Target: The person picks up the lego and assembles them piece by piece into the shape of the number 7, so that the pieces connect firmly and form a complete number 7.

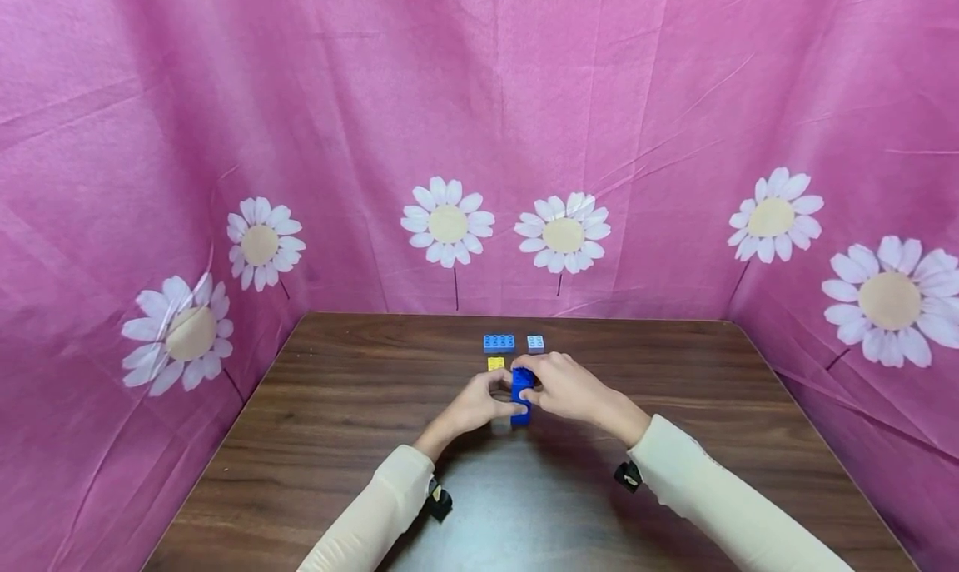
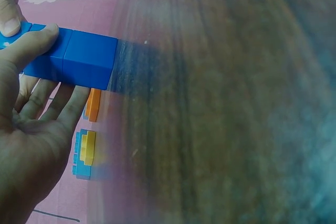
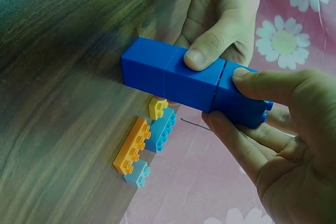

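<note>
A stack of three dark blue toy building bricks (image 3: 170,72) stands upright on the table, between both hands. My left hand (image 1: 478,401) grips the stack around its middle brick, its thumb lying across the near face. At the top, my right hand (image 1: 568,385) pinches the uppermost brick between thumb and fingers. A thin dark seam runs between that top brick (image 3: 236,95) and the one below. In the right wrist view, studs poke out of the top brick's upper end.
Behind the stack lie a yellow brick (image 1: 495,362), a blue brick (image 1: 499,344) and a small light blue brick (image 1: 535,344). An orange brick (image 3: 131,145) shows in the wrist views. Pink flowered cloth (image 1: 479,97) surrounds the wooden table (image 1: 337,405) at back and sides.
</note>
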The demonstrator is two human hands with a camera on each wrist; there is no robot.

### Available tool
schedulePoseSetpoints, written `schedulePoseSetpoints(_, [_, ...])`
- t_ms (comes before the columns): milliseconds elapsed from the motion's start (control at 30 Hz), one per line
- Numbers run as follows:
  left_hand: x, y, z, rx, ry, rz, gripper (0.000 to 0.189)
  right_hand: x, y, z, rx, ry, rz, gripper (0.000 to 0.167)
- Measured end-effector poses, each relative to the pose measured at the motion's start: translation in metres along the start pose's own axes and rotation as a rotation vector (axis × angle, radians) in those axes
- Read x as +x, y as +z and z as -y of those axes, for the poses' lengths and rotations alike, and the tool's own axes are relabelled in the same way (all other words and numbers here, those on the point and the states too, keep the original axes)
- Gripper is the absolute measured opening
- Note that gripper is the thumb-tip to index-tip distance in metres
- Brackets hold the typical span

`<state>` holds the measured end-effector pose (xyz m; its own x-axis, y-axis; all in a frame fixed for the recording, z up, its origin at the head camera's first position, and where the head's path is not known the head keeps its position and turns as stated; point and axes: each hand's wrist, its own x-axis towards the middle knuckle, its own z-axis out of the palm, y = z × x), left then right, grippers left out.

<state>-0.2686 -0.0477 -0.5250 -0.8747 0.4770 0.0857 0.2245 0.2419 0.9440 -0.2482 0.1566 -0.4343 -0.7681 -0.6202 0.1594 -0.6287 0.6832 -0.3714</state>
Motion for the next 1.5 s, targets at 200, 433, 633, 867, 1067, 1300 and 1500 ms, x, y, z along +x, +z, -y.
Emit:
schedulePoseSetpoints(200, [0.000,0.000,-0.002,-0.009,-0.003,0.010,0.030,0.000,0.000,-0.002,-0.016,-0.023,-0.005,0.036])
schedulePoseSetpoints(433, [0.000,-0.001,-0.001,-0.010,-0.002,0.008,0.029,0.001,-0.001,0.002,-0.063,-0.020,0.006,0.039])
schedulePoseSetpoints(633, [-0.002,0.000,-0.002,-0.022,-0.020,0.013,0.031,0.000,0.002,0.007,-0.108,0.032,-0.006,0.044])
schedulePoseSetpoints(867, [-0.004,0.001,-0.004,-0.022,-0.029,0.014,0.031,-0.001,0.005,0.010,-0.157,0.085,-0.022,0.044])
schedulePoseSetpoints(1067, [-0.003,0.002,-0.005,-0.023,-0.037,0.005,0.030,-0.001,0.005,0.010,-0.156,0.111,-0.030,0.045])
schedulePoseSetpoints(1300, [-0.003,0.002,-0.006,-0.019,-0.036,0.001,0.030,0.000,0.006,0.008,-0.152,0.108,-0.033,0.045])
schedulePoseSetpoints(1500, [-0.001,0.000,-0.003,-0.025,-0.023,0.017,0.031,-0.001,0.006,0.008,-0.157,0.100,-0.031,0.046])
